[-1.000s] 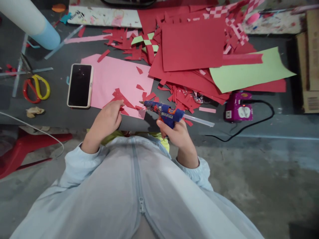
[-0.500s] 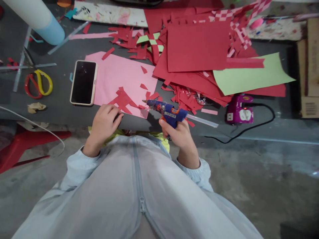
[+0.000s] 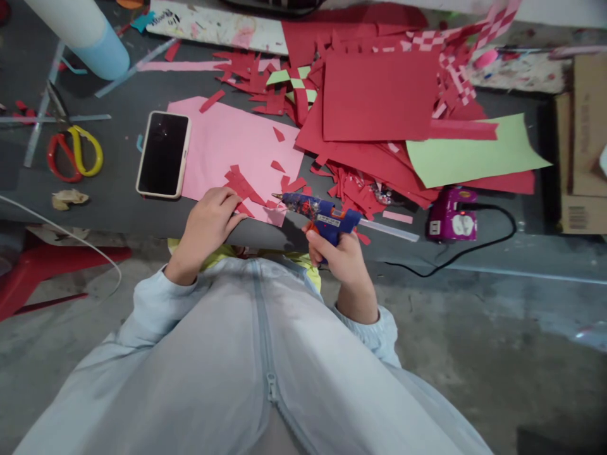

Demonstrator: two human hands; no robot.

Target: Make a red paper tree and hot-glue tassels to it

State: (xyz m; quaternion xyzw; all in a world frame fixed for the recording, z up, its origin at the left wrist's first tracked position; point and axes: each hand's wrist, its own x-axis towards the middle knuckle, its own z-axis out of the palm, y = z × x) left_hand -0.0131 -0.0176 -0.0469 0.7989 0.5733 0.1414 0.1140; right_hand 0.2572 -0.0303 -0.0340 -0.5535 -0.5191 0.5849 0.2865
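Standing here, I see the right hand [image 3: 342, 256] wrapped round a blue glue gun [image 3: 320, 212] at the front edge of the counter [image 3: 116, 164], nozzle pointing left over the pink sheet [image 3: 222, 142]. Left hand [image 3: 208, 220] is curled by some red scraps [image 3: 243, 183]; can't tell if it's pinching one. Looks like gluing to me, so the next move probably wants a steady nozzle.

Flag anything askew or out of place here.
Red scraps lie strewn across the pink sheet and table, looking untidy. The phone sits askew, overlapping the sheet's edge. Marks on the glue gun might be residue.
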